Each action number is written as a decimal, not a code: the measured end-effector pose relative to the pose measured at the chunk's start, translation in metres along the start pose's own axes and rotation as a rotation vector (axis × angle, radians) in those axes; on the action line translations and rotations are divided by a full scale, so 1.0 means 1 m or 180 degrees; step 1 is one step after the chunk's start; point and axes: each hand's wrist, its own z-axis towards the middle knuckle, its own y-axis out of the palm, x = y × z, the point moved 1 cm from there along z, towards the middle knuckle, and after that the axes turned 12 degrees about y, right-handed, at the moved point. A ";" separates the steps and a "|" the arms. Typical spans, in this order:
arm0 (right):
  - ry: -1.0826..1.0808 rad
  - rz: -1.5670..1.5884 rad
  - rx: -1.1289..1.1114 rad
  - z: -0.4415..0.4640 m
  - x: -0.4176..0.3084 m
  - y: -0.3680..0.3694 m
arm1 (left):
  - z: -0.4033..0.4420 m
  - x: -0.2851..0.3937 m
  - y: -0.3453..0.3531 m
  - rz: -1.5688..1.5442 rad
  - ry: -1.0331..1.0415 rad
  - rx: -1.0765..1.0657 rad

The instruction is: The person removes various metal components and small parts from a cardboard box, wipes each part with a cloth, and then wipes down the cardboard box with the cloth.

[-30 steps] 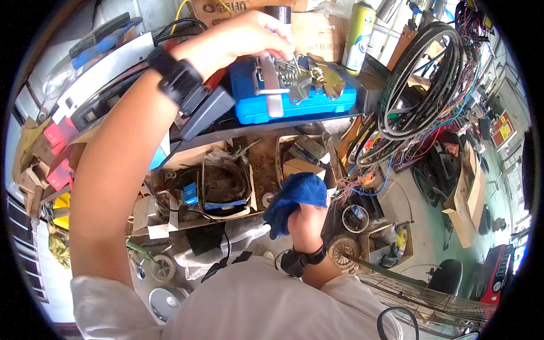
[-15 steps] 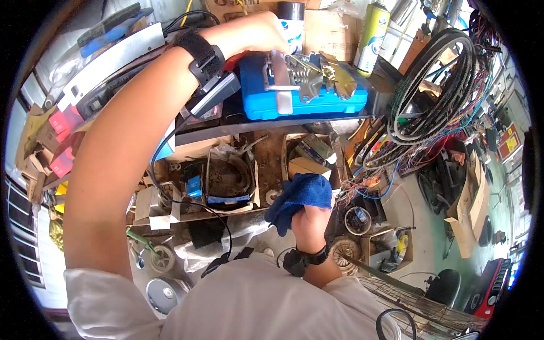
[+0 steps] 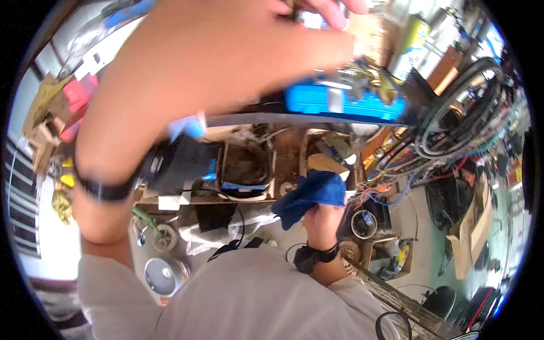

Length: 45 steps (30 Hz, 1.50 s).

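My right hand (image 3: 324, 222) is closed around a dark blue cloth (image 3: 310, 195), held low in front of my body. My left hand (image 3: 255, 56) is raised very near the camera, large and smeared by motion, its fingertips at the top edge. Whether it holds anything cannot be made out; a small whitish patch shows between thumb and fingers. Beyond it on the bench lies a blue plastic case (image 3: 306, 99). Metal latch parts with springs (image 3: 362, 79) rest on the case, partly hidden by my left hand.
A yellow-green spray can (image 3: 411, 48) stands behind the case. Looped black belts or cables (image 3: 425, 136) hang at the right. Below the bench, open boxes (image 3: 245, 164) hold dirty parts. A metal canister (image 3: 164, 275) and a small wheel (image 3: 164, 237) are on the floor.
My left hand has left the spot by the black-capped can and come up close to the camera. The right hand still grips the cloth. The view has shifted slightly.
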 end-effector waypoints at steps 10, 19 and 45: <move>0.0380 -0.0296 -0.0455 0.001 0.026 0.054 | -0.207 -0.060 -0.038 0.2458 -0.0866 0.0407; -0.0973 -0.2316 -0.0251 0.000 0.045 0.074 | -0.241 -0.061 -0.019 0.2160 -0.0400 0.0762; -0.2689 -0.4112 0.0692 0.058 -0.006 0.198 | -0.213 -0.085 -0.045 0.1159 -0.0354 0.0387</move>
